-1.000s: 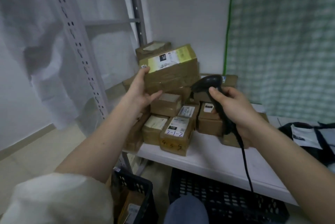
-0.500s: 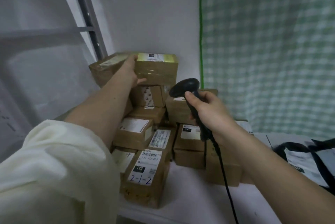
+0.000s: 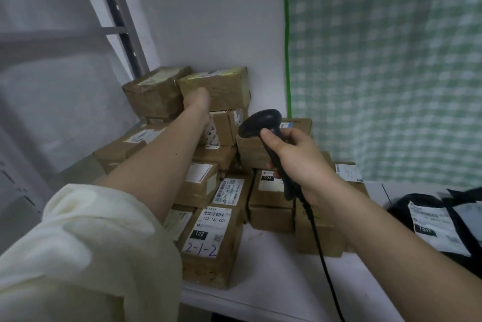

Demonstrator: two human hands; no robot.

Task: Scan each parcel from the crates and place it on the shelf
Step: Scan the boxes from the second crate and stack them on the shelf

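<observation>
Two bare forearms reach out over the white shelf, the left one coming out of a cream sleeve. Nearest on the shelf stands a brown box with "2-1-2" handwritten on its label, and to the far right lies a black mailing bag with a white label. The right hand is wrapped round the grip of a black barcode scanner, its cable hanging down across the shelf edge; the scanner's head hangs in front of the stacked boxes. Farther back, the left hand is against the front face of the top parcel, which sits at the peak of the pile close to the wall. Whether those fingers curl round it or only press on it, I cannot tell. Just left of that parcel sits another taped box, beside the grey upright of the rack. A green checked curtain hangs behind on the right.
</observation>
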